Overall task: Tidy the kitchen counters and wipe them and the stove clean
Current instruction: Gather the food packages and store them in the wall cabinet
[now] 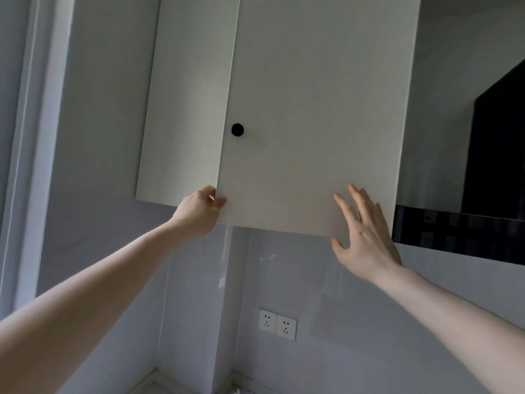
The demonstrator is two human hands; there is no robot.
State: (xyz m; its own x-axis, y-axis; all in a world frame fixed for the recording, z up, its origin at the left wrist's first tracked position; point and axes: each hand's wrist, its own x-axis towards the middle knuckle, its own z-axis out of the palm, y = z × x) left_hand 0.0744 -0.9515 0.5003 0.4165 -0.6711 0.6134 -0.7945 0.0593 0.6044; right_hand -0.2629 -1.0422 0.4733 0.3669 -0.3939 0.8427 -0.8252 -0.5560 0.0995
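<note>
The left hand (200, 210) pinches the lower free corner of the white wall-cabinet door (309, 123), thumb on the front face and the other fingers curled behind the edge, so it is clamped on the door itself rather than on the knob. The right hand (365, 237) lies flat against the door's lower right area, near what looks like the hinge side, with fingers straight and spread and nothing held in it.

Above the pinch, a little way up the same free edge, sits the round black knob (237, 129), untouched. The door stands slightly proud of the cabinet side panel (187, 109) that runs up to the left of the grip, so it looks just ajar; whether it is being opened or closed cannot be told.

To move it well, the pinch should guide the free edge in a smooth arc about the hinges, while the flat palm only steadies and never pushes against the swing. Fingers behind the edge must come clear before the door meets the frame.

Further right of the flat hand is the black range hood (483, 166). Below both arms, a double wall socket (277, 324) is set in the pale splashback. The counters are barely in view at the bottom edge.
</note>
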